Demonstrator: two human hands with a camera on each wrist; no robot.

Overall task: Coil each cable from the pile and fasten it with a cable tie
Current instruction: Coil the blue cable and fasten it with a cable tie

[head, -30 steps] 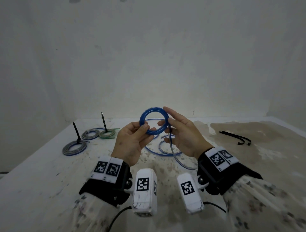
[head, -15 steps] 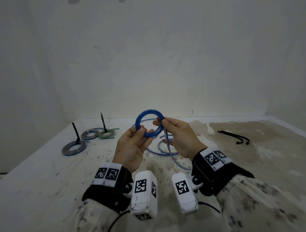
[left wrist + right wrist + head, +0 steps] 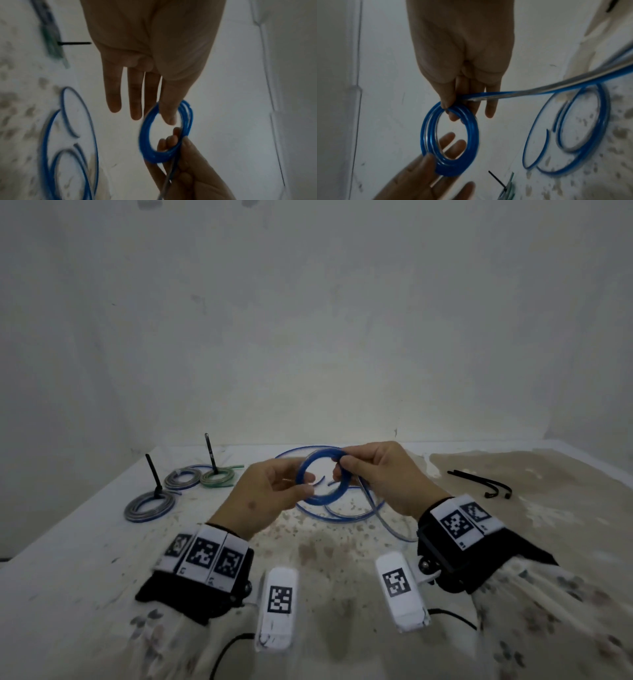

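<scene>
I hold a small blue cable coil point(image 3: 318, 500) above the table between both hands. My left hand point(image 3: 301, 484) pinches its lower left side, thumb on top and fingers behind. My right hand point(image 3: 342, 470) pinches the upper right side, where the free strand leaves the coil. The left wrist view shows the coil point(image 3: 147, 148) under my left hand point(image 3: 152, 119). From the right wrist, my right hand point(image 3: 448, 112) grips the coil point(image 3: 473, 135). The rest of the blue cable point(image 3: 346, 515) lies in loose loops on the table under my hands.
Three tied coils lie at the far left: a grey-blue one point(image 3: 150, 505), a grey one point(image 3: 183, 478) and a green one point(image 3: 217, 478), two with black tie tails sticking up. Spare black cable ties point(image 3: 479, 484) lie at the right. The stained white table point(image 3: 85, 559) meets a wall behind.
Both hands have come down a little with the coil. My right fingers, earlier stretched over the coil, now pinch its upper right side, and the coil tilts flatter.
</scene>
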